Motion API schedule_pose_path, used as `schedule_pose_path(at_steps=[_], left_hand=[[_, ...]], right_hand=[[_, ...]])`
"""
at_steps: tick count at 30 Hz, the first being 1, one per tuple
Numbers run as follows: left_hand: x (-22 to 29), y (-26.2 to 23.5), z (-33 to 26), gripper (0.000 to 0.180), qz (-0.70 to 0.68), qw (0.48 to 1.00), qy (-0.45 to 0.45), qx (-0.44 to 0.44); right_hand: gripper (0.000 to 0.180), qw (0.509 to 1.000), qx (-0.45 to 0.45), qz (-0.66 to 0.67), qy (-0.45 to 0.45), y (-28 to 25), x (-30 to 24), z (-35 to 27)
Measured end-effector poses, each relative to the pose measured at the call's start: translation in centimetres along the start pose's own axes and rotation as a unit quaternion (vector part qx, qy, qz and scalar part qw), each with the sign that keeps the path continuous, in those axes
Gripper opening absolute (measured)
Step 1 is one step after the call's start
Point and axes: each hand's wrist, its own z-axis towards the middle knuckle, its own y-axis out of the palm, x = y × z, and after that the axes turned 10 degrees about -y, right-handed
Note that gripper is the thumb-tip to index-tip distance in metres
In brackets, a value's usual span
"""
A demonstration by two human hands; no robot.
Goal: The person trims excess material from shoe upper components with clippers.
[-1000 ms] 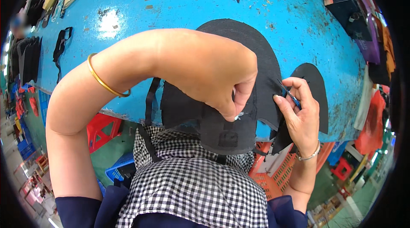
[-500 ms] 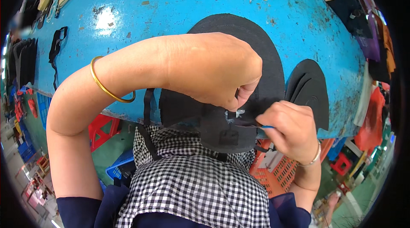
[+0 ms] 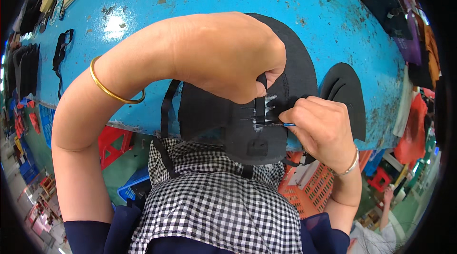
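My left hand (image 3: 238, 54) pinches the upper end of a black strap (image 3: 260, 106) between thumb and finger, while my right hand (image 3: 320, 125) grips a slim blue tool (image 3: 288, 124), its dark tip at the strap's lower part; I can't tell whether the tip touches. The strap lies over the big black piece (image 3: 302, 63), which rests on the blue worktop (image 3: 176, 2) and hangs past its near edge toward my lap. Whitish marks (image 3: 270, 103) show beside the strap, though I can't make out whether they are thread or residue. To work this well, I'd want an even, gentle pull on the strap, the tip kept low and nearly flat so it doesn't snag the cloth, and short, careful strokes. As the lower part overhangs, I judge it could sag or slide under pressure; more of it on the worktop would give firmer backing. My left fingers should stay clear of the tip's path.
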Motion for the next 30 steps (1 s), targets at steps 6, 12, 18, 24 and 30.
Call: schedule_pose_path(at_steps=[6, 12, 18, 24, 30], left_hand=[[0.1, 0.2, 0.3, 0.011, 0.018, 1.0, -0.007, -0.015], [-0.1, -0.2, -0.5, 0.012, -0.021, 0.999, 0.0, -0.028], [-0.5, 0.2, -0.3, 0.012, -0.03, 0.999, 0.021, -0.005], [-1.0, 0.1, -0.8, 0.01, -0.051, 0.998, 0.025, -0.011], [-1.4, 0.7, -0.5, 0.01, -0.036, 0.998, 0.037, 0.019]], right_hand=[[0.019, 0.997, 0.02, -0.063, 0.029, 0.1, 0.0, 0.5], [0.029, 0.993, 0.017, -0.022, 0.117, -0.9, -0.3, 1.0], [0.025, 0.991, 0.022, 0.002, 0.135, 0.0, 0.0, 1.2], [0.021, 0.984, 0.076, 0.031, 0.161, -0.7, -0.7, 0.4], [0.025, 0.991, 0.025, -0.01, 0.129, -0.6, -0.3, 1.7]])
